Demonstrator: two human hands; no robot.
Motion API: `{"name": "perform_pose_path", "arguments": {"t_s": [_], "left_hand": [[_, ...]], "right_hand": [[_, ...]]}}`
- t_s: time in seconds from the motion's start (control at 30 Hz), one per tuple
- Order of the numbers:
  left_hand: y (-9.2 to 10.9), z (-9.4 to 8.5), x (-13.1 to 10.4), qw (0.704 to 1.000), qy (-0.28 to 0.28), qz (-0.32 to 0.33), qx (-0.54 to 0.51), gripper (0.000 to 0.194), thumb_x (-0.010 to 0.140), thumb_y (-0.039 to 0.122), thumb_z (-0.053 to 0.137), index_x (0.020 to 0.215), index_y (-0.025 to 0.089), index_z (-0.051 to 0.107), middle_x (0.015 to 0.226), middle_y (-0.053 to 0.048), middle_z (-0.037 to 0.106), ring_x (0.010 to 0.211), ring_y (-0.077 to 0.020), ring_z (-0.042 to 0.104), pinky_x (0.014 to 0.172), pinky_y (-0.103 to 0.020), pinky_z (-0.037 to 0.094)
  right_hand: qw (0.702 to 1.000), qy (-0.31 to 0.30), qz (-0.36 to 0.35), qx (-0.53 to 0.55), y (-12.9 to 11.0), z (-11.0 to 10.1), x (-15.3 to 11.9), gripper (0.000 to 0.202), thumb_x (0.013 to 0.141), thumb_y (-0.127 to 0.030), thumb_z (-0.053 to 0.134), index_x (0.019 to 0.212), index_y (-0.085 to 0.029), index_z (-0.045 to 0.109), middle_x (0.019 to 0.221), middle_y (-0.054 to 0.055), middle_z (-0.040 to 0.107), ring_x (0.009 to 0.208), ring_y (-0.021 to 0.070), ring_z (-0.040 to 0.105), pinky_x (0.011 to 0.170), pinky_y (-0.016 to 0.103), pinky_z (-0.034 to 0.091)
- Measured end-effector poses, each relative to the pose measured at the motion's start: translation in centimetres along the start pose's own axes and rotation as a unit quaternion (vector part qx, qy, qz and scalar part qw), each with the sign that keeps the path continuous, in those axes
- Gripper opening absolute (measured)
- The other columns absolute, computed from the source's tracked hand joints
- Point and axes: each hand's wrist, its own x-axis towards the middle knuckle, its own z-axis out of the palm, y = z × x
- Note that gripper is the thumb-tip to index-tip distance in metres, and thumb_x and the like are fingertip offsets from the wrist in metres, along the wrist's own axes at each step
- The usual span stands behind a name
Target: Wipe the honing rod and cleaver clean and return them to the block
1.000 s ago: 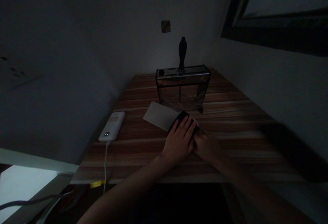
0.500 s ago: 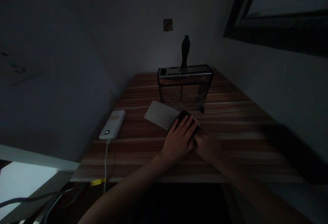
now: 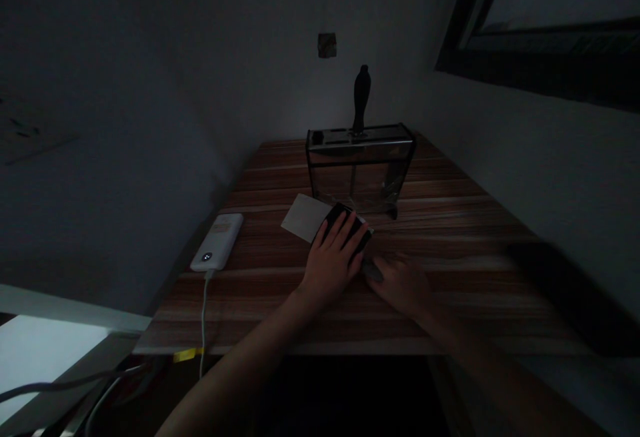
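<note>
A cleaver with a broad pale blade (image 3: 301, 216) lies flat and aslant on the wooden table. My left hand (image 3: 333, 253) holds a black cloth (image 3: 336, 213) down on the blade, with its fingers spread over it. The cloth hides the middle of the blade, and a pale corner shows beyond my fingertips. To the right, my right hand (image 3: 403, 283) is closed around the cleaver's dark grey handle (image 3: 373, 270), most of which it covers. Just behind the blade stands a clear-sided knife block (image 3: 360, 147) with a black-handled knife (image 3: 362, 97) upright in it.
A white power bank (image 3: 219, 242) lies at the table's left side, its white cable (image 3: 203, 317) running over the front edge. Walls border the table (image 3: 450, 223) at the back and both sides. A dark, blurred long object (image 3: 575, 297) is at the right.
My left hand and the black cloth have slid left along the blade, uncovering part of the grey handle. My right hand has stayed nearly in place, and the view has shifted slightly.
</note>
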Motion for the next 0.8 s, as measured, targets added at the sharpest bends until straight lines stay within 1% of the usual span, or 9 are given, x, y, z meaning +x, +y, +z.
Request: {"name": "perform_pose_path", "arguments": {"t_s": [0.23, 0.33, 0.47, 0.63, 0.8], "left_hand": [[-1.6, -0.1, 0.2, 0.999, 0.012, -0.035, 0.022, 0.05, 0.087, 0.03, 0.039, 0.136, 0.023, 0.027, 0.145, -0.004, 0.022, 0.134, -0.0215, 0.016, 0.108, -0.044, 0.016], [-2.4, -0.1, 0.2, 0.998, 0.023, -0.055, 0.025, 0.051, 0.087, 0.029, 0.039, 0.136, 0.023, 0.027, 0.145, -0.004, 0.022, 0.134, -0.0214, 0.015, 0.109, -0.044, 0.015], [-3.9, -0.2, 0.3, 0.995, 0.04, -0.081, 0.028, 0.05, 0.087, 0.027, 0.038, 0.136, 0.024, 0.028, 0.145, -0.004, 0.023, 0.134, -0.0212, 0.015, 0.109, -0.045, 0.014], [-5.9, -0.5, 0.3, 0.988, 0.065, -0.138, 0.026, 0.049, 0.088, 0.027, 0.037, 0.136, 0.023, 0.027, 0.145, -0.005, 0.021, 0.134, -0.0218, 0.014, 0.108, -0.046, 0.014], [-6.7, -0.7, 0.2, 0.986, 0.071, -0.152, 0.017, 0.049, 0.088, 0.028, 0.035, 0.136, 0.021, 0.027, 0.146, -0.006, 0.018, 0.135, -0.022, 0.01, 0.108, -0.046, 0.015]], "right_hand": [[1.0, -0.013, -0.005, -0.002, 0.2, 0.2, -0.1, 0.016, 0.075, -0.031, 0.053, 0.084, -0.019, 0.061, 0.078, 0.006, 0.068, 0.074, 0.0206, 0.061, 0.069, 0.029, 0.036], [1.0, -0.009, -0.008, 0.003, 0.2, 0.3, -0.1, 0.018, 0.075, -0.031, 0.053, 0.086, -0.019, 0.061, 0.079, 0.005, 0.068, 0.075, 0.0206, 0.061, 0.07, 0.029, 0.036], [1.0, -0.001, -0.007, 0.007, 0.3, 0.5, -0.1, 0.02, 0.074, -0.03, 0.054, 0.09, -0.02, 0.062, 0.079, 0.005, 0.068, 0.075, 0.02, 0.06, 0.07, 0.028, 0.036], [1.0, 0.002, -0.021, 0.02, 0.3, 0.4, -0.1, 0.021, 0.075, -0.028, 0.053, 0.092, -0.019, 0.061, 0.082, 0.005, 0.068, 0.075, 0.0188, 0.06, 0.072, 0.028, 0.036], [1.0, 0.003, -0.022, 0.021, 0.3, 0.5, -0.2, 0.02, 0.074, -0.027, 0.054, 0.091, -0.019, 0.062, 0.083, 0.005, 0.069, 0.076, 0.0191, 0.061, 0.073, 0.028, 0.037]]}}
